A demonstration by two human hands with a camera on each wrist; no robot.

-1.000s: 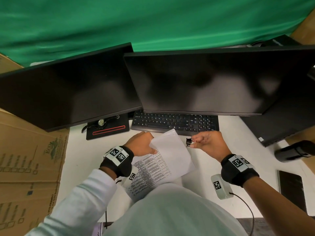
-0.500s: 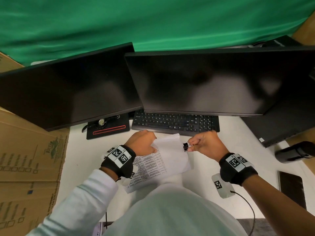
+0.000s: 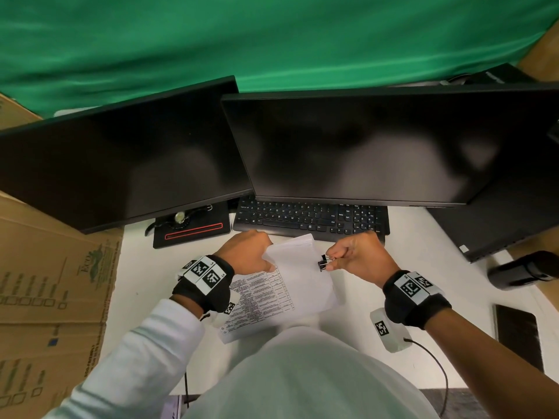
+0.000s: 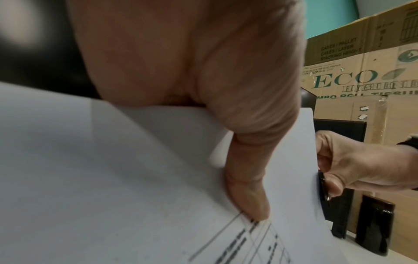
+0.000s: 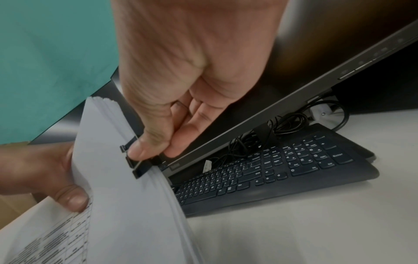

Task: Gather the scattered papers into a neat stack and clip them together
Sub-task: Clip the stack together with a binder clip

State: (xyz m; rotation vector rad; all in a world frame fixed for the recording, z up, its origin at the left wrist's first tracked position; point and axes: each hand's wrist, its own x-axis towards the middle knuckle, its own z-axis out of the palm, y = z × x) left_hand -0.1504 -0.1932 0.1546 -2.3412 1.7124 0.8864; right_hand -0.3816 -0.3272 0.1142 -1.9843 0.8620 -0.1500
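The right hand [image 3: 358, 257] pinches a black binder clip [image 3: 323, 262] whose mouth sits over the right edge of the paper stack [image 3: 299, 279] at the frame's centre. The left hand [image 3: 246, 252] grips the stack's left edge, thumb pressed on top. The stack is held tilted above the white bench [image 3: 423, 267], just before the keyboard [image 3: 311, 217].

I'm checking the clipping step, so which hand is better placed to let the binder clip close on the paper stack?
Right. The right hand already pinches the binder clip at the paper stack edge, while the left hand grips the opposite side.
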